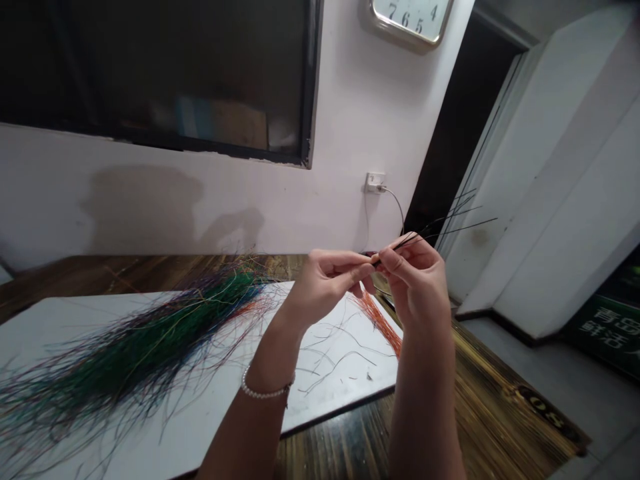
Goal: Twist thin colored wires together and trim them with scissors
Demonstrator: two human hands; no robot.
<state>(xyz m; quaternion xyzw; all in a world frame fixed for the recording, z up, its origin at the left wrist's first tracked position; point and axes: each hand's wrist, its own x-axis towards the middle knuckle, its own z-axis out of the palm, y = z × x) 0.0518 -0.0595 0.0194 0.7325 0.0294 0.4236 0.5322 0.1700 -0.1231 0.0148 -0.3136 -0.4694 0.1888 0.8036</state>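
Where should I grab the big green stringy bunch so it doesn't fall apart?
Take the green bunch at its thick middle, coming straight down from above with your whole hand. It lies flat on the white board, and its ends fan out thin and loose, so pulling an end would probably bring only a few strands.
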